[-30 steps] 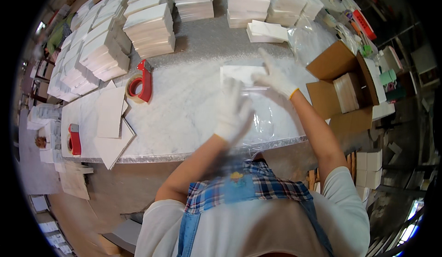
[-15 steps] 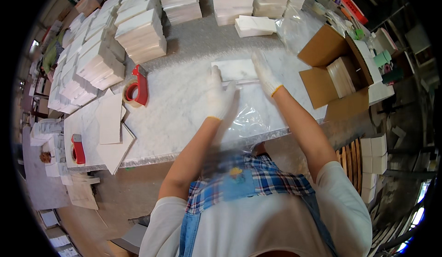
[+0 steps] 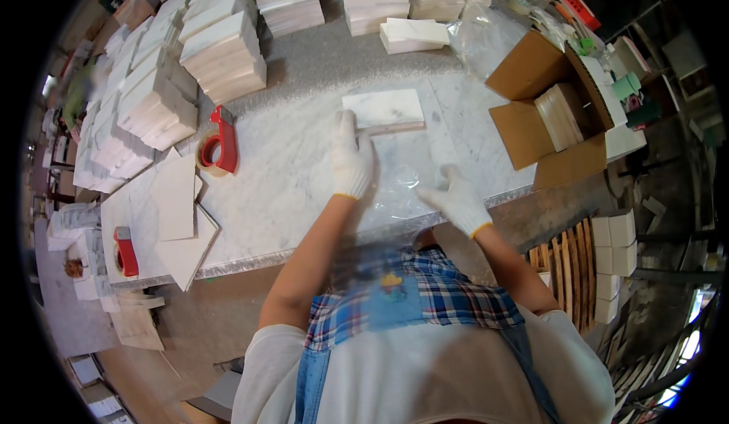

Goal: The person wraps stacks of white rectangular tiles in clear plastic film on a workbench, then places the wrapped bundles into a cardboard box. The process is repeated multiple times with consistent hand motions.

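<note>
White tile (image 3: pixel 383 109): flat on the worktop (image 3: pixel 281 173)
Left hand (image 3: pixel 351 158): fingers extended, unclenched, at the tile's near left corner
Right hand (image 3: pixel 459 200): fingers parted by clear plastic (image 3: pixel 400 175); whether gripping it, unclear

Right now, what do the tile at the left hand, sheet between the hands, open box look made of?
Tile: maybe marble, smooth; faint grey marks on white. Sheet: glossy clear plastic, by its glints and creases. Box: likely matt cardboard; plain brown flaps.
</note>
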A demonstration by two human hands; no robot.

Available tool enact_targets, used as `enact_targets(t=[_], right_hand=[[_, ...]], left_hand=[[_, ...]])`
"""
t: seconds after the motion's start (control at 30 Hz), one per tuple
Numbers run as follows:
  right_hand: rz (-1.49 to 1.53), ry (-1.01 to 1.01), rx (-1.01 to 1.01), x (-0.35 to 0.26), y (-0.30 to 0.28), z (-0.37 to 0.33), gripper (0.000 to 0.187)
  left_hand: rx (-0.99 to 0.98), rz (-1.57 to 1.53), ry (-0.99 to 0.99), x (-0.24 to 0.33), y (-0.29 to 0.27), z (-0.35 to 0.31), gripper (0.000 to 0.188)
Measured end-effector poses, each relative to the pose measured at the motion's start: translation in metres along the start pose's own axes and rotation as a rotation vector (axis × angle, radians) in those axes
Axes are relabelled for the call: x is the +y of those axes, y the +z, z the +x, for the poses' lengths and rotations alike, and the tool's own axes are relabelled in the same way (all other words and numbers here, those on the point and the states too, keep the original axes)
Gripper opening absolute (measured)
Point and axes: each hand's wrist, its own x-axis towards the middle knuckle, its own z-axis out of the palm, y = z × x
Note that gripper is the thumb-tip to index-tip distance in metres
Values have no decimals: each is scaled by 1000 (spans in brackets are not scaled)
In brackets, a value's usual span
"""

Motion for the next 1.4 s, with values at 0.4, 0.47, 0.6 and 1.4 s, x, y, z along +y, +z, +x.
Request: enact_targets(t=[0.4,0.47,0.6,1.4], right_hand=[[1363,432,-523,32,10,9,16],[1417,461,-579,24,0,12,13],[1473,181,-890,25,-18,29,18],[613,-135,137,-35,-21,211,71]], left_hand=[[-139,24,-78,16,-39,-2,45],[-224,63,-118,18,-46,-2,50],[-240,121,-25,28,-54,0,58],[-129,-258,-376,5,9,95,30]])
